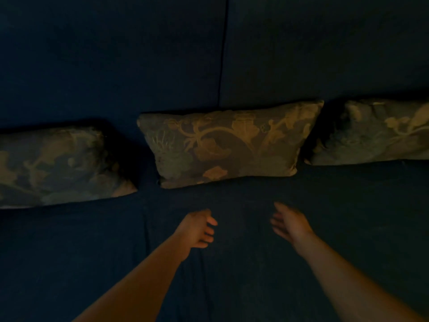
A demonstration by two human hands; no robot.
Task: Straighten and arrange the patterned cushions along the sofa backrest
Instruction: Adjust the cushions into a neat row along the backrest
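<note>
Three floral patterned cushions lean in a row against the dark blue sofa backrest [162, 54]. The middle cushion [227, 145] stands upright and faces me. The left cushion [60, 166] is cut off by the frame's left edge, and the right cushion [376, 133] by the right edge. My left hand [197, 230] hovers over the seat just below the middle cushion, fingers loosely curled and holding nothing. My right hand [290, 223] is beside it, fingers spread, also not holding anything. Neither hand touches a cushion.
The dark blue sofa seat [69, 252] fills the lower half of the view. A vertical seam [222, 54] splits the backrest above the middle cushion. Narrow gaps separate the cushions. The scene is dim.
</note>
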